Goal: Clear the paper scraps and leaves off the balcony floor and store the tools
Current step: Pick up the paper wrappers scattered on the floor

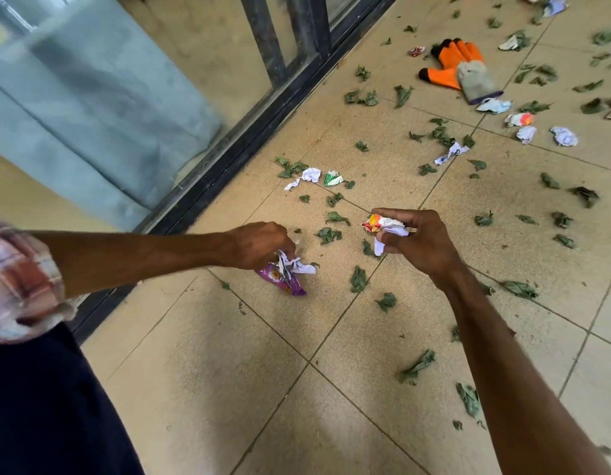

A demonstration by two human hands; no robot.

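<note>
My left hand (257,245) is closed on a bunch of paper scraps (290,272), a purple wrapper and white crumpled pieces hanging below the fingers. My right hand (417,241) grips other scraps (382,226), an orange-and-white wrapper and white paper. Both hands hover above the tan tiled balcony floor (263,371). Green leaves (358,279) lie scattered all over the tiles. More crumpled paper (310,174) lies ahead near the door track, and several pieces (564,136) lie at the far right.
An orange and grey work glove (458,65) lies on the floor at the upper right. A dark sliding-door frame (249,132) runs diagonally along the left, with a pale blue curtain (102,108) behind the glass. My dark trousers fill the lower left.
</note>
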